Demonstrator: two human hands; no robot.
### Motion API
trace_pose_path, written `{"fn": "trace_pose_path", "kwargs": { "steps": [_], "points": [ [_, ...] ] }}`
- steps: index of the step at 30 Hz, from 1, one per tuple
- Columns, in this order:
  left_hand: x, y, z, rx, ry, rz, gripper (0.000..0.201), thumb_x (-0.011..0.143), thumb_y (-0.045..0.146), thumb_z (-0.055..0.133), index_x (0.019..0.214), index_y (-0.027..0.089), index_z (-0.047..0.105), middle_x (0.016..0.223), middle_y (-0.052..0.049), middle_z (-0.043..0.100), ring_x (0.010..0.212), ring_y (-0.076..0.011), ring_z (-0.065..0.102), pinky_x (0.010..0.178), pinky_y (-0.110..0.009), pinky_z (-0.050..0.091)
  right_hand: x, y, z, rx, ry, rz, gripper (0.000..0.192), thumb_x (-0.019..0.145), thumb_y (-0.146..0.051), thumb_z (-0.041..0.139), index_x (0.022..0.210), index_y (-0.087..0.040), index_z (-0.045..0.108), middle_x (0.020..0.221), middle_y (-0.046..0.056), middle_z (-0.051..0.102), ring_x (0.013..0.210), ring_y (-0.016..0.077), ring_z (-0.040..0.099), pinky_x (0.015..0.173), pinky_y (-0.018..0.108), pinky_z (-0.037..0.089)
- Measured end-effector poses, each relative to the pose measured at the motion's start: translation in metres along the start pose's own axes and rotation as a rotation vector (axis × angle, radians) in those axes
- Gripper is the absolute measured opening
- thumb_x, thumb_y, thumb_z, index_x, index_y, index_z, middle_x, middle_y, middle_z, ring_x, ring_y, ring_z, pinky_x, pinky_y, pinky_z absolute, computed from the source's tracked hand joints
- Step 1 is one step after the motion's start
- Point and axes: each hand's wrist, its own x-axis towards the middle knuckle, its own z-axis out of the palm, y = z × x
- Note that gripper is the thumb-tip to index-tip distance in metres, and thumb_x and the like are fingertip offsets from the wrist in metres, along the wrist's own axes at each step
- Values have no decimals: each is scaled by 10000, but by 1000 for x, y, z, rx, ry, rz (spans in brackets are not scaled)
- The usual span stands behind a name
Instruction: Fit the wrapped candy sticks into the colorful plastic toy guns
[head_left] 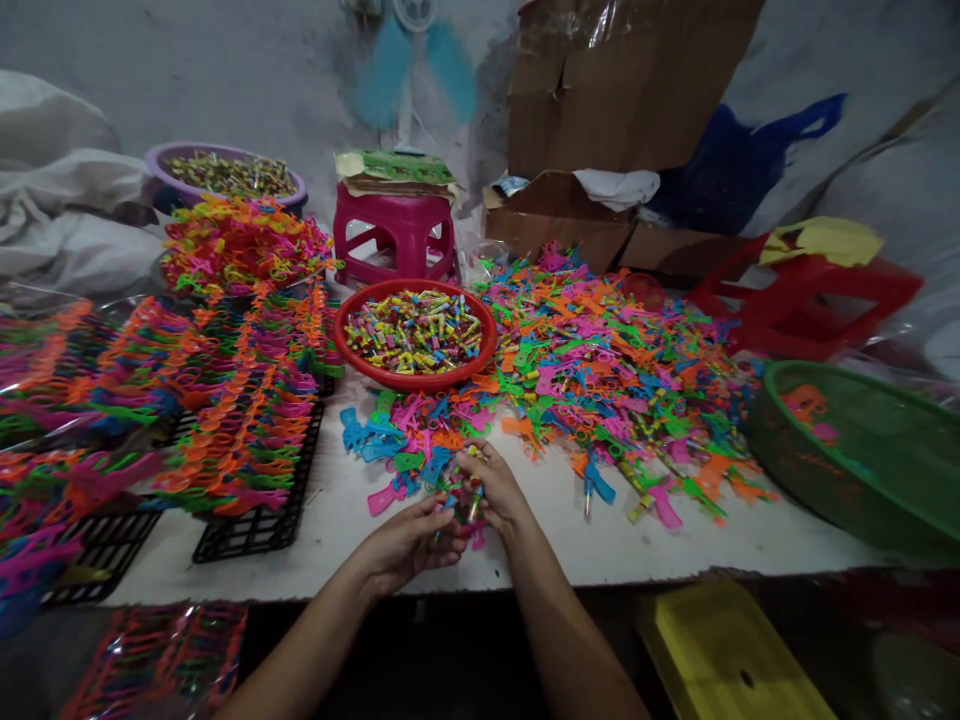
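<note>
Both hands meet at the near edge of the white table (615, 545), directly in front of the red bowl (415, 334). The left hand (409, 545) and right hand (495, 490) have their fingers curled in around a small cluster of plastic toy pieces (461, 500), held between them just above the tabletop. The exact pinch is partly hidden by the fingers. The pieces look light, stiff and thin, likely smooth and apt to slip; a fingertip pinch across the flat body seems the soundest hold. Right of the bowl lies a large loose heap of coloured pieces (600, 370). Left of the bowl, sorted pieces stand in rows on black racks (255, 525). The bowl itself holds small coloured tubes.
</note>
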Motion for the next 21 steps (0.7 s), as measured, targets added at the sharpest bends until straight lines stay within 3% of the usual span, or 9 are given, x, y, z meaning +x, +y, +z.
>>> {"fn": "trace_pose_path", "kwargs": {
  "steps": [3, 10, 16, 21],
  "points": [
    [1, -2, 4, 79, -1, -9, 237, 699, 315, 652, 835, 147, 554, 692, -28, 636, 632, -142, 628, 637, -275, 476, -4, 11, 9, -19, -20, -49, 384, 560, -236, 730, 844, -214, 473, 582, -88, 535, 449, 67, 530, 416, 163, 426],
    [5, -8, 6, 198, 41, 18, 286, 639, 306, 694, 814, 107, 588, 727, -49, 644, 565, -109, 605, 556, -223, 465, -9, 19, 21, -133, -26, -101, 381, 549, -266, 728, 824, -206, 472, 620, -85, 520, 460, 83, 549, 417, 180, 419],
    [1, -9, 5, 67, 12, 0, 199, 657, 226, 671, 799, 127, 572, 680, -47, 663, 580, -153, 637, 553, -251, 484, 0, 12, 12, -164, 275, -372, 358, 619, -336, 678, 860, -211, 445, 675, -59, 518, 502, 83, 530, 437, 186, 417],
    [11, -13, 13, -230, 98, 285, 236, 618, 61, 674, 826, 138, 595, 878, -56, 673, 869, -172, 623, 810, -271, 466, -4, 17, 15, -291, 474, -519, 320, 639, -316, 667, 840, -224, 437, 705, -49, 495, 577, 83, 515, 530, 194, 436]
  ]
}}
